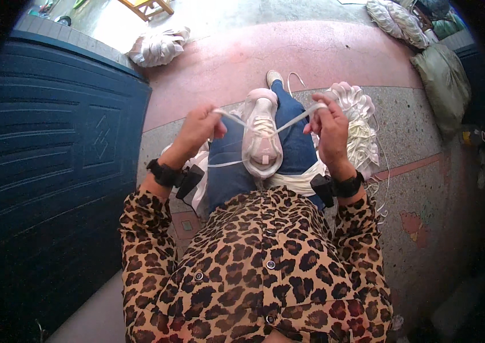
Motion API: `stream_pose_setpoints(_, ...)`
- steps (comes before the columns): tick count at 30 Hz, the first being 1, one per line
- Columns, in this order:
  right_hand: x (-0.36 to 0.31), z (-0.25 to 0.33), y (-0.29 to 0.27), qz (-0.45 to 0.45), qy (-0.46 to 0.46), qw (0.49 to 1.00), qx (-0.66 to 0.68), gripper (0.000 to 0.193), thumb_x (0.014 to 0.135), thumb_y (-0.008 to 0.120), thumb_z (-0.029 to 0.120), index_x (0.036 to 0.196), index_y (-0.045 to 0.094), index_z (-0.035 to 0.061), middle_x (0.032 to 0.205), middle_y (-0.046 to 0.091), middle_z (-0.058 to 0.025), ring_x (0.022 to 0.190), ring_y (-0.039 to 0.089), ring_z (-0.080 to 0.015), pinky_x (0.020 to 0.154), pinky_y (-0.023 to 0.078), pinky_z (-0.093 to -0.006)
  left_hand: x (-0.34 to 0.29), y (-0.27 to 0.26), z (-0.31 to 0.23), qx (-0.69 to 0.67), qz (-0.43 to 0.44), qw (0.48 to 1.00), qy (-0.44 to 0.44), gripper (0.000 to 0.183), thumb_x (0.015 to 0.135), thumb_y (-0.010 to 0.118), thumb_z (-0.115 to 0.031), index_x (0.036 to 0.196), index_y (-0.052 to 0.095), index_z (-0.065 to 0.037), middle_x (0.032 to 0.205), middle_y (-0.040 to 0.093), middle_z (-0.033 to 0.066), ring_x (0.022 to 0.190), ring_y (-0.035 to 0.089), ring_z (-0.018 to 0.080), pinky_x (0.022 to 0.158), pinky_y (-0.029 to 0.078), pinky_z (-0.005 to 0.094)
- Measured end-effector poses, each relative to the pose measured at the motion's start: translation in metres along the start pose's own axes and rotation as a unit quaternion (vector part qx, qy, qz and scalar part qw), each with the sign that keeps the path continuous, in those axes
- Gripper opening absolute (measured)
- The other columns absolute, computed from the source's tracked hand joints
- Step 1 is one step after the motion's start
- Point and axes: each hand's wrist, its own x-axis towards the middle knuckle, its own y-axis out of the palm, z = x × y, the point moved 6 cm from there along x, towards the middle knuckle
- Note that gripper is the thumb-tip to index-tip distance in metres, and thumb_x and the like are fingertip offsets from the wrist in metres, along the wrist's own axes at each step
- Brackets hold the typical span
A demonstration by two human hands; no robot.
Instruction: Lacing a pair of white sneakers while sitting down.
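Observation:
A pale pink and white sneaker [263, 150] lies across my jeans-clad thighs [299, 150], its toe pointing away from me. A flat white shoelace [298, 119] runs through its eyelets and out to both sides. My left hand [201, 127] pinches one end of the lace, to the left of the shoe. On the right, the other end is gripped between the fingers of my right hand [329, 127]. Both lace ends look stretched fairly straight. One more thin white strand [228, 164] lies over my left thigh. Whether the shoe has a sole is hidden.
Beside my right leg sits a heap of pale shoe pieces [350, 98] with loose white laces [362, 140]. A blue panelled door [65, 137] stands at left. Farther off are a white bundle [159, 47], a stuffed sack [442, 86] and a wooden stool [146, 8].

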Motion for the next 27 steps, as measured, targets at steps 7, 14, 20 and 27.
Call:
stream_pose_setpoints(7, -0.009, -0.016, -0.018, -0.090, 0.066, 0.975, 0.193, 0.024, 0.099, 0.049, 0.009, 0.120, 0.053, -0.0019, 0.070, 0.047, 0.0011, 0.063, 0.050, -0.0110, 0.067, 0.054, -0.0335, -0.027, -0.006, 0.003, -0.353, -0.040, 0.935, 0.017, 0.020, 0.103, 0.043, -0.016, 0.111, 0.053, -0.001, 0.099, 0.065, 0.0127, 0.082, 0.068, 0.0227, 0.080, 0.059, 0.0419)
stream_pose_setpoints(14, -0.015, -0.190, -0.165, -0.161, -0.124, 0.848, -0.490, 0.015, 0.089, 0.062, 0.009, 0.102, 0.063, 0.0020, 0.097, 0.062, -0.0068, 0.087, 0.060, -0.0236, 0.077, 0.049, -0.0367, -0.001, -0.008, 0.108, 0.285, -0.319, 0.876, 0.224, 0.024, 0.091, 0.056, -0.008, 0.114, 0.056, 0.000, 0.099, 0.062, 0.0153, 0.099, 0.058, 0.0327, 0.090, 0.049, 0.0431)
stream_pose_setpoints(20, -0.058, -0.105, -0.034, 0.185, -0.279, 0.696, -0.635, 0.016, 0.078, 0.064, 0.008, 0.094, 0.064, 0.0076, 0.096, 0.060, -0.0074, 0.098, 0.056, -0.0278, 0.082, 0.044, -0.0395, -0.028, 0.068, 0.045, 0.368, -0.127, 0.825, 0.410, 0.016, 0.084, 0.063, -0.005, 0.099, 0.065, -0.004, 0.098, 0.062, 0.0124, 0.097, 0.056, 0.0336, 0.085, 0.046, 0.0427)
stream_pose_setpoints(27, -0.064, -0.114, -0.035, 0.279, -0.238, 0.688, -0.627, 0.007, 0.082, 0.061, 0.011, 0.087, 0.066, 0.0102, 0.083, 0.056, -0.0100, 0.085, 0.057, -0.0295, 0.074, 0.045, -0.0405, -0.015, 0.104, 0.058, 0.460, -0.030, 0.798, 0.388, 0.011, 0.079, 0.064, -0.004, 0.090, 0.061, -0.005, 0.092, 0.059, 0.0128, 0.094, 0.055, 0.0332, 0.083, 0.048, 0.0410)
